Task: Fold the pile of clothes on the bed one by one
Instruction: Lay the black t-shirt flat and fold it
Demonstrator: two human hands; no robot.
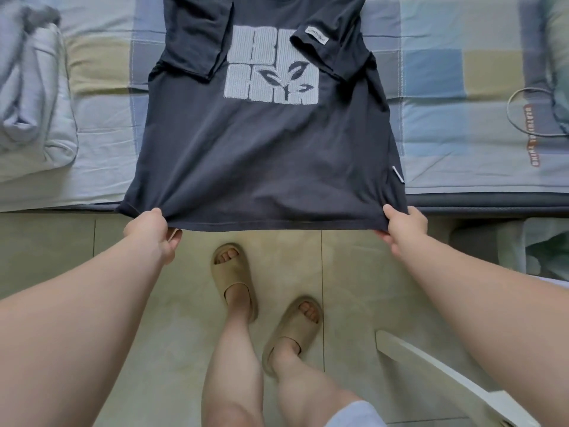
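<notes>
A dark grey T-shirt (261, 155) with a pale block print lies flat on the bed, print side up, both sleeves folded in over the chest. Its hem hangs just past the bed's front edge. My left hand (152, 234) pinches the hem's left corner. My right hand (403, 228) pinches the hem's right corner. The hem is stretched taut between them.
The bed (101, 124) has a checked blue and beige sheet. Pale blue clothes (29, 97) lie heaped at the left. A light garment with red lettering (535, 131) lies at the right. My feet in beige slippers (234, 278) stand on the tiled floor. A white bar (446, 377) is at lower right.
</notes>
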